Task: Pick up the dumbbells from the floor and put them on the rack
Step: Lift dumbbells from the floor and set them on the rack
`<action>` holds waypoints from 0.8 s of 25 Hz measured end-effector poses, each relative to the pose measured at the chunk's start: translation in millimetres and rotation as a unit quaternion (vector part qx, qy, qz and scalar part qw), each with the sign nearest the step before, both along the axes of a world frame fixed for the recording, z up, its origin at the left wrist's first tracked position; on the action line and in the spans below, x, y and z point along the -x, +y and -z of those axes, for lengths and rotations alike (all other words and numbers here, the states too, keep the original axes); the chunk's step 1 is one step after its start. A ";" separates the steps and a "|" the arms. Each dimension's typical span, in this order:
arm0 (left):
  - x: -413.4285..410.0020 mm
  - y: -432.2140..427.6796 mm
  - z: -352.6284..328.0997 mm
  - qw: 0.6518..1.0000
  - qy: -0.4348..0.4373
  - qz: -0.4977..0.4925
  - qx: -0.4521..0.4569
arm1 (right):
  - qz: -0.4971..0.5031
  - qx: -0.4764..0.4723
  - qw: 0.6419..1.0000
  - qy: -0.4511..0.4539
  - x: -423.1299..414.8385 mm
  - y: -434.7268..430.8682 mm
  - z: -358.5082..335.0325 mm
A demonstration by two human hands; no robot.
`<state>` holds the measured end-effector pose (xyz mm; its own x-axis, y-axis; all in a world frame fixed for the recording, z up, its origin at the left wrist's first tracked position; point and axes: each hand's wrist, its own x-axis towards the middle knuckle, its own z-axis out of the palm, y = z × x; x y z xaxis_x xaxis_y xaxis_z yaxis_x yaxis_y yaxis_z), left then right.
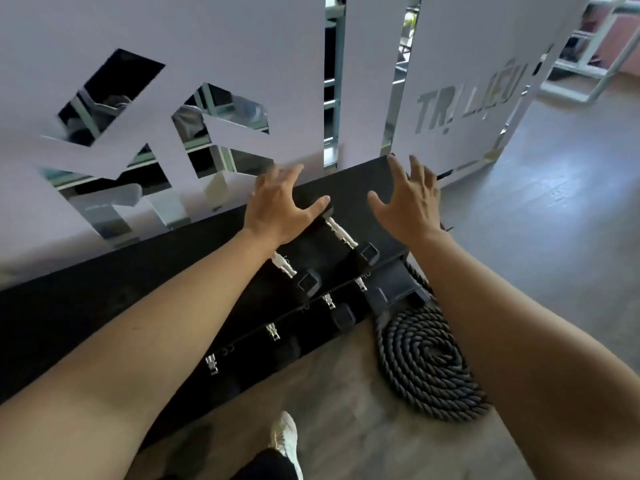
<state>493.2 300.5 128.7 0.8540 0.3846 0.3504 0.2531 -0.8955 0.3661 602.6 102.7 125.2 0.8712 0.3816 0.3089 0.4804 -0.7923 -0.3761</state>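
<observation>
A black two-tier rack (349,188) runs along the white wall, from lower left to upper right. On its upper tier lie two black dumbbells with chrome handles, one (341,233) at the right and one (284,266) just left of it. More dumbbells (329,301) sit on the lower tier. My left hand (280,206) hovers over the upper tier with its fingers spread, holding nothing. My right hand (408,199) floats above the rack's right end, also spread and empty. No dumbbell shows on the floor.
A coiled black battle rope (429,362) lies on the wooden floor at the rack's right end. My white shoe (285,436) stands in front of the rack. A white cut-out panel wall (242,46) rises behind it.
</observation>
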 end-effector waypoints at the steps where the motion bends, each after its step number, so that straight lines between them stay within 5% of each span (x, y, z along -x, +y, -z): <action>1: 24.2 -3.9 -4.9 1.000 -0.010 -0.008 0.006 | -0.007 -0.006 1.000 -0.005 20.2 -0.8 -6.6; 8: 153.7 -4.4 -0.8 0.993 -0.070 0.063 0.072 | 0.022 -0.038 0.999 -0.016 160.3 -6.6 -12.8; 20: 427.8 36.4 83.3 0.973 -0.017 0.130 0.190 | 0.092 -0.027 0.994 0.053 450.6 -3.7 37.3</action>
